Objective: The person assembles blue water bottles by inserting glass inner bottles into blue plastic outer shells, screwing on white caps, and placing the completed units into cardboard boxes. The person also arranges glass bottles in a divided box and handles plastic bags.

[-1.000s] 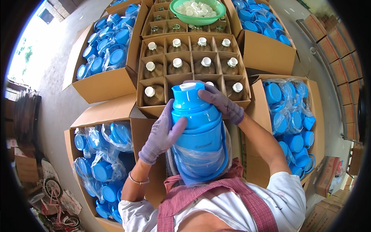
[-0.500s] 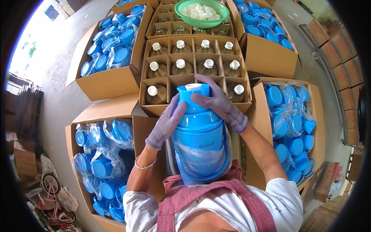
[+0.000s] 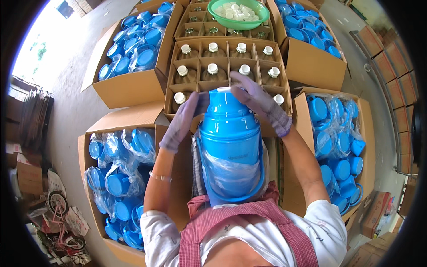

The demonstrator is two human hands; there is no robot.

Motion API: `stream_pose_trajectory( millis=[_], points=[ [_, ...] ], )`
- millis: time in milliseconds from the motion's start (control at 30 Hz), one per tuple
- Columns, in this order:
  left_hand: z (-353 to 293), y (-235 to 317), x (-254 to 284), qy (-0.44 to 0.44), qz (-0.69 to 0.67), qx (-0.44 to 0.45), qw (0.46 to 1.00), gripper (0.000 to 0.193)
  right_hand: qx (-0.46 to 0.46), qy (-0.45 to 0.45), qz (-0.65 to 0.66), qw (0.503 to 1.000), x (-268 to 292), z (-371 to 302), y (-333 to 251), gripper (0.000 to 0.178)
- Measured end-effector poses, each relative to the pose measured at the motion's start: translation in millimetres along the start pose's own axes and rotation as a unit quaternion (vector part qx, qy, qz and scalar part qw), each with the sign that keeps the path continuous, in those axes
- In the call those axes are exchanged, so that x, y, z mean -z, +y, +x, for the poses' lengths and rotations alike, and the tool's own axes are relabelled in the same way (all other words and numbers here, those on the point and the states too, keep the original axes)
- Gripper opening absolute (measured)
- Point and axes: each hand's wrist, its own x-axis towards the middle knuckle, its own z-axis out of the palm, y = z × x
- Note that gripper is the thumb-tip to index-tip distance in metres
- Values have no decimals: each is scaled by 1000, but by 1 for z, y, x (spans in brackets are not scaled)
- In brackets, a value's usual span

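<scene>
A blue thermos flask (image 3: pixel 229 144) leans against my apron, its top pointing away from me and clear plastic film around its lower body. A white stopper (image 3: pixel 223 89) shows at its mouth. My left hand (image 3: pixel 180 124), in a purple-grey glove, is beside the flask's neck with fingers stretched out and slightly blurred. At the right of the spout is my right hand (image 3: pixel 264 104), gloved alike, its fingers extended and its thumb by the top. Whether the thumb touches is hard to tell. Just beyond stands a divided carton (image 3: pixel 200 44) of glass liners with white stoppers (image 3: pixel 212 68).
Open cartons of blue flask parts in plastic film stand at left (image 3: pixel 118 184), right (image 3: pixel 342 169), far left (image 3: pixel 147 58) and far right (image 3: pixel 311 42). A green bowl (image 3: pixel 218 20) of white stoppers rests on a farther carton. A pink bicycle (image 3: pixel 60 218) is at lower left.
Both hands have loosened from the flask's neck; the left has moved outward to the left, the right up and right. The flask's top has risen slightly in view, and the view has shifted a little.
</scene>
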Motion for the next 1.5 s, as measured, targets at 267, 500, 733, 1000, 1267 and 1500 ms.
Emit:
stream_pose_trajectory(
  millis=[267, 500, 733, 1000, 1267, 1500],
  points=[
    [-36, -24, -23, -10, 330, -233, 915, 44, 34, -11, 144, 989, -11, -6, 31, 84],
    [-31, 19, -35, -28, 345, -96, 933, 49, 55, -108, 285, 951, -9, -4, 45, 94],
    [1, -60, -31, 58, 60, -165, 983, 56, 47, 6, -97, 994, -11, 16, -15, 80],
    [-19, 8, -36, -7, -27, 142, 989, 65, 67, -135, 134, 979, 5, 19, 28, 66],
    [-20, -32, -47, 71, -477, 71, 873, 54, 100, -119, 77, 985, -16, -8, -39, 56],
    [-75, -11, -47, -27, -278, 245, 928, 37, 103, 117, -261, 953, 2, -84, -92, 59]
  ],
)
